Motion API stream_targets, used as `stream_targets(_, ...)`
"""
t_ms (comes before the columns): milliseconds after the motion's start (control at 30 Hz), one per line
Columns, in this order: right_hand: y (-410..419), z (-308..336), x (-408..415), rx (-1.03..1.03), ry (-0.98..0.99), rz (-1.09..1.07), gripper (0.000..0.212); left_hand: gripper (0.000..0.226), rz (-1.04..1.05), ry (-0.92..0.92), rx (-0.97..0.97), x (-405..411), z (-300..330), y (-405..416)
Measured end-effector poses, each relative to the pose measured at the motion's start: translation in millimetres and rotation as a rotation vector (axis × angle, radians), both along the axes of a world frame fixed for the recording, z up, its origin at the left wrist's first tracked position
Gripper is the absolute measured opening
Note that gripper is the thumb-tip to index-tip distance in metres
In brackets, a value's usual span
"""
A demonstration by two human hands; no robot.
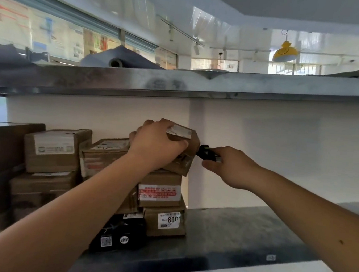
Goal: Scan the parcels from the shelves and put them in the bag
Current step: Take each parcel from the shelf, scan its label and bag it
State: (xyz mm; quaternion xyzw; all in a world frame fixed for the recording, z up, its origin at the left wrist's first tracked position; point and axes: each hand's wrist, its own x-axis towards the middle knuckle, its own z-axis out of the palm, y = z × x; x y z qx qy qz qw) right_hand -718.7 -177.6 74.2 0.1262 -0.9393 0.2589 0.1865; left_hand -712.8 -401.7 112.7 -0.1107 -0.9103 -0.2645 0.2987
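Left hand (158, 143) clamps the tilted brown parcel (184, 149) atop the shelf (241, 231) stack, long axis running left-right, while right hand (226, 165) grips a black scanner (205, 152) at its right end.

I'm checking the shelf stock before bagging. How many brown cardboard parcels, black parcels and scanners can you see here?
Brown cardboard parcels: at least 9, counting the tilted parcel the left hand grips; the blurred left stacks may hide more.
Black parcels: 1, the black parcel.
Scanners: 1, the scanner in the right hand.
Total: at least 11.
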Motion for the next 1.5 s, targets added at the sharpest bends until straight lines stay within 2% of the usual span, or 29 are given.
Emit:
stream_targets(167, 38.2, -1.6, 18.7, 0.009, 0.048, -0.027, 0.020, 0.076, -0.106, 0.082, 0.071, 6.8, 3.9, 39.8)
stream_targets(267, 70.3, -0.8, 31.6, -0.026, 0.060, -0.043, 0.022, 0.069, -0.185, 0.085, 0.169, 7.8, 0.3, 66.1)
stream_targets(367, 103.2, -9.9, 42.7, -0.036, 0.065, -0.075, 0.028, 0.064, -0.294, -0.003, 0.349, 8.5, -15.5, 93.0)
stream_targets(467, 131.6, -25.1, 48.1, -0.058, 0.047, -0.100, 0.031, 0.060, -0.431, -0.188, 0.615, 9.8, -40.1, 120.1)
stream_targets(567, 153.1, -42.2, 51.2, -0.067, -0.009, -0.092, 0.030, 0.053, -0.454, -0.333, 0.780, 10.1, -69.1, 142.9)
stream_targets(800, 187.2, -88.4, 55.8, -0.069, -0.127, -0.149, 0.030, 0.039, -0.369, -0.462, 0.727, 9.9, -141.3, 179.5)
stream_targets(967, 198.4, -104.5, 59.9, -0.078, -0.148, -0.139, 0.033, 0.021, -0.356, -0.556, 0.771, -1.1, -146.3, 184.1)
stream_targets(1033, 201.6, -106.1, 59.2, -0.069, -0.152, -0.157, 0.035, 0.029, -0.290, -0.626, 0.661, -10.9, -133.3, 185.5)
stream_targets(1100, 205.0, -108.3, 58.9, -0.058, -0.162, -0.186, 0.036, 0.057, -0.279, -0.745, 0.568, -18.3, -122.6, 185.8)
stream_targets(1167, 208.3, -113.0, 60.1, -0.048, -0.182, -0.202, 0.037, 0.081, -0.305, -0.825, 0.543, -23.6, -123.3, 184.8)
stream_targets(1267, 211.3, -124.3, 62.3, -0.075, -0.206, -0.169, 0.032, 0.092, -0.364, -0.876, 0.614, -23.5, -138.7, 185.9)
stream_targets(1367, 210.8, -131.2, 64.8, -0.188, -0.210, -0.140, 0.036, 0.101, -0.456, -0.858, 0.777, -24.5, -153.5, 187.3)
stream_targets(1500, 209.6, -131.7, 65.3, -0.209, -0.176, -0.127, 0.041, 0.120, -0.564, -0.683, 0.754, -22.0, -159.6, 184.0)
